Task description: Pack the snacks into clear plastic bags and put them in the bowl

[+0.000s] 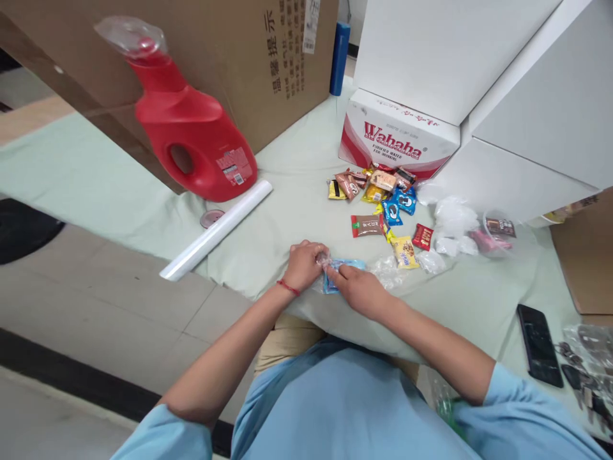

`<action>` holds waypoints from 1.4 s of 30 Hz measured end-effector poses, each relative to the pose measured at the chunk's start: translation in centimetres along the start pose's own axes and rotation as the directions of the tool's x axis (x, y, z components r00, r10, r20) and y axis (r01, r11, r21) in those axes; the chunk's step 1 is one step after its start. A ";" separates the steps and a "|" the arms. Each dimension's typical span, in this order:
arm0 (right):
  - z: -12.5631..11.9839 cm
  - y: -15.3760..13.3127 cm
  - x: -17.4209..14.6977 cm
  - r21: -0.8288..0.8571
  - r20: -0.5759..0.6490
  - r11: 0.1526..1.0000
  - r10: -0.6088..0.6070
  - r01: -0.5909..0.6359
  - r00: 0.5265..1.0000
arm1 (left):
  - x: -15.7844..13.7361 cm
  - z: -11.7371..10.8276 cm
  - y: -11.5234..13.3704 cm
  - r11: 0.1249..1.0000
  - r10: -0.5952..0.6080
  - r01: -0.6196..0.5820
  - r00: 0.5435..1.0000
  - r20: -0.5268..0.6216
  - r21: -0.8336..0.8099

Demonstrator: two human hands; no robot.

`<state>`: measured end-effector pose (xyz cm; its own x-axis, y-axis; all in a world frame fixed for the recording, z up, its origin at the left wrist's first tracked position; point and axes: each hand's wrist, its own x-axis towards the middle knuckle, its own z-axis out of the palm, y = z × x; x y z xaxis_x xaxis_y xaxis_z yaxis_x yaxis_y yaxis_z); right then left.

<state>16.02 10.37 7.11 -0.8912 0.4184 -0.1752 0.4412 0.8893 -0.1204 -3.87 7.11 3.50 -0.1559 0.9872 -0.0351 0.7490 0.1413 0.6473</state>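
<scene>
A blue packet (353,262) lies at the table's near edge, with clear plastic film around it. My left hand (303,266), a red string on its wrist, is closed on the gathered film (322,259) at the packet's left end. From the right, my right hand (364,291) reaches over the packet, its fingers pinched at the packet and film close to the left fingertips. More crumpled film (387,271) stretches to the right. Beyond it are a yellow cookie packet (405,252), a small red packet (423,236) and a brown wrapped snack (368,225).
Several wrapped snacks (378,182) are heaped before a Wahaba water carton (397,137). White plastic bundles (454,220) and a clear tub (500,233) sit right of them. At left are a white roll (218,230) and a red jug (191,128); a phone (539,345) lies right.
</scene>
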 end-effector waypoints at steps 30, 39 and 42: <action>3.5 -0.9 -4.6 0.505 -0.313 0.845 -0.010 0.176 0.950 | -7.0 2.2 5.7 0.807 -0.315 0.222 0.946 -0.082 -0.547; 0.5 2.4 -5.9 0.637 -0.389 0.771 0.307 0.013 0.868 | -8.1 4.7 7.9 0.953 0.124 -0.104 0.991 -0.054 0.286; 1.1 4.0 -5.2 0.460 -0.517 0.830 0.538 -0.315 0.666 | -8.4 5.4 7.9 0.902 0.140 -0.111 0.990 -0.037 0.418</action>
<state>22.47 11.54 6.50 -0.4102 0.8526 0.3236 0.6954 0.5220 -0.4939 6.77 0.35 4.80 -0.0738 0.9937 0.0840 0.9617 0.0486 0.2697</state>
